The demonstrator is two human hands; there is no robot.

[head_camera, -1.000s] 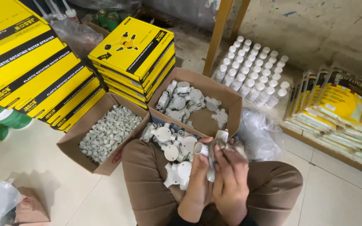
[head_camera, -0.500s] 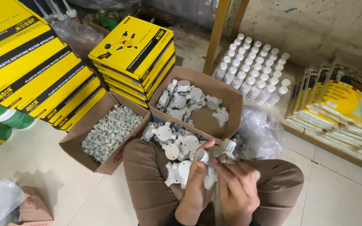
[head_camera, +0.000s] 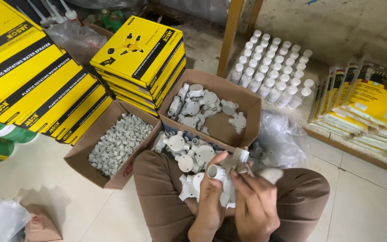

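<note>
My left hand [head_camera: 211, 197] and my right hand [head_camera: 252, 204] are raised together over my lap, both gripping one grey plastic conduit junction fitting [head_camera: 229, 166] with round tube outlets. The left thumb lies by an open outlet; the right fingers pinch the fitting's far side. Several more grey fittings [head_camera: 185, 157] are piled on my lap between my brown-trousered knees [head_camera: 157, 188]. Beyond them an open cardboard box [head_camera: 247, 105] holds several similar fittings. A second cardboard box [head_camera: 79, 154] to the left is filled with small grey ring-shaped parts [head_camera: 119, 139].
Stacks of flat yellow boxes [head_camera: 139, 49] stand behind and to the left [head_camera: 27, 89]. Rows of small white-capped bottles [head_camera: 272, 71] and yellow packets [head_camera: 372, 105] sit on a low shelf at right. A clear plastic bag [head_camera: 283, 139] lies by my right knee. White tiled floor surrounds me.
Both hands have risen slightly and turned the fitting; the piece now sits higher, with an open outlet facing the camera. The view has shifted a little.
</note>
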